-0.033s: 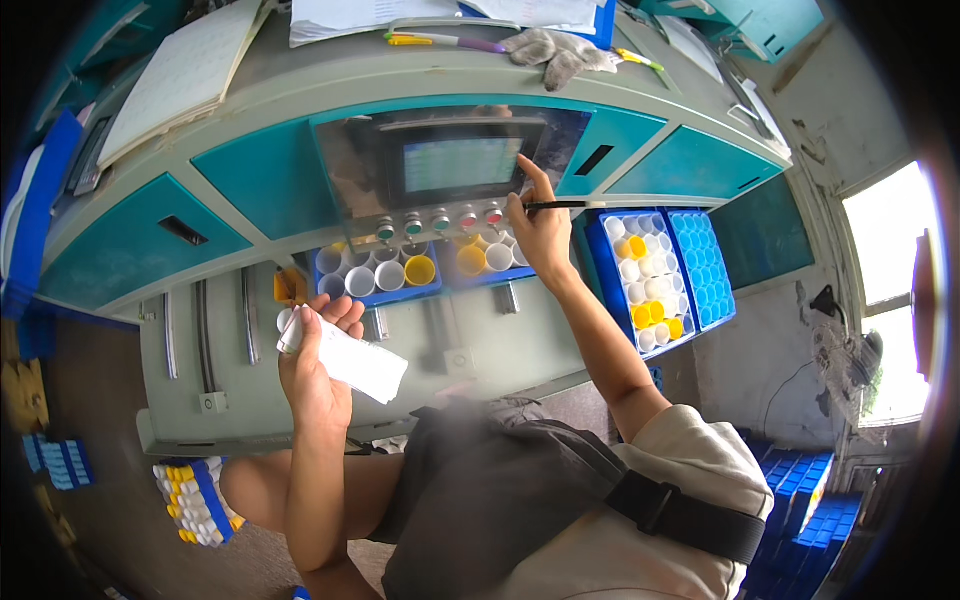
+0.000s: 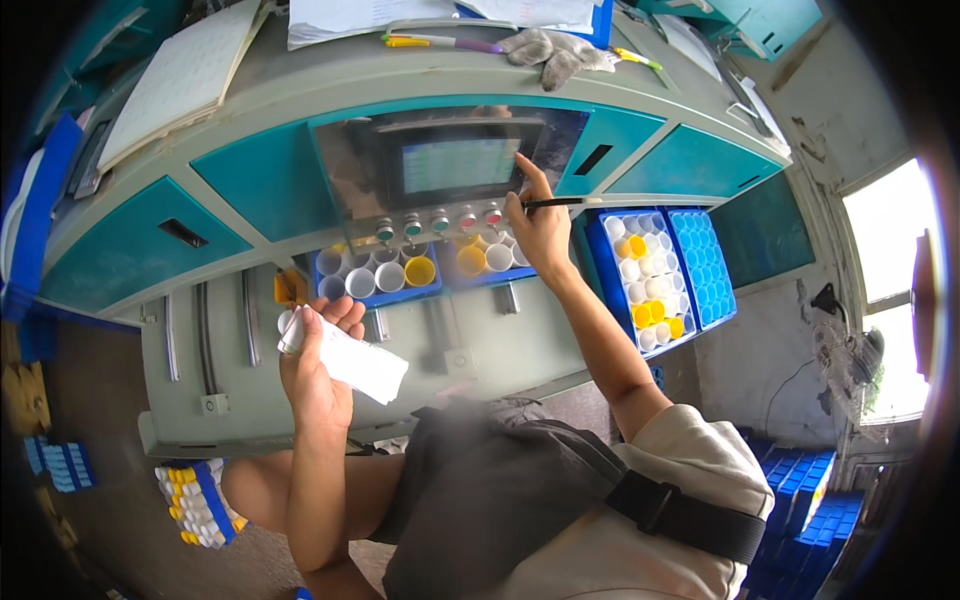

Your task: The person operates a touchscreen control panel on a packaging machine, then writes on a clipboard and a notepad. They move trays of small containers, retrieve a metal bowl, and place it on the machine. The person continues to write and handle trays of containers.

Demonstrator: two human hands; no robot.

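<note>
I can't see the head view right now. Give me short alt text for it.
The person's right hand holds a thin black pen and touches a forefinger to the screen of a teal and grey control console. The left hand holds a folded white paper lower down. Blue trays of white and yellow bobbins sit under the buttons.

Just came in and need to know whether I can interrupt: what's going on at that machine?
A person sits at a grey and teal machine console. Their right hand holds a dark pen and its forefinger touches the edge of the screen. Their left hand holds up a folded white paper. Just below the screen, a blue tray holds white and yellow cups, and a taller blue rack of them stands to the right.
</note>
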